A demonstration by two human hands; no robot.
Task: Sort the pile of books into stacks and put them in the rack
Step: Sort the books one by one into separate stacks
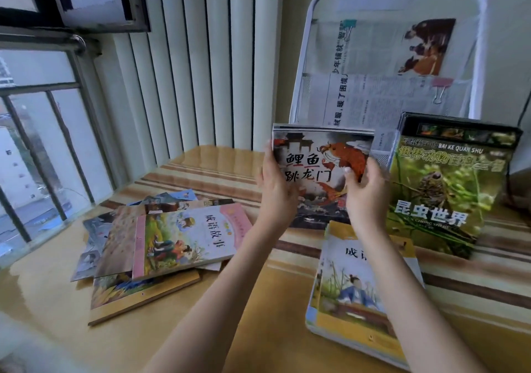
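Note:
A thin stack of picture books, the front one showing a red carp (319, 168), stands upright before the white mesh rack (307, 27). My left hand (275, 191) grips its left edge and my right hand (365, 191) grips its right side. To the right a thick green insect book (442, 188) leans upright. Below my right arm a neat stack of yellow-framed books (344, 286) lies flat. At the left a loose pile of books (161, 246) is spread over the table.
The rack is lined with newspaper held by binder clips (441, 88). A white radiator (201, 56) stands behind the striped wooden table (218, 171). A barred window (37, 131) runs along the left edge.

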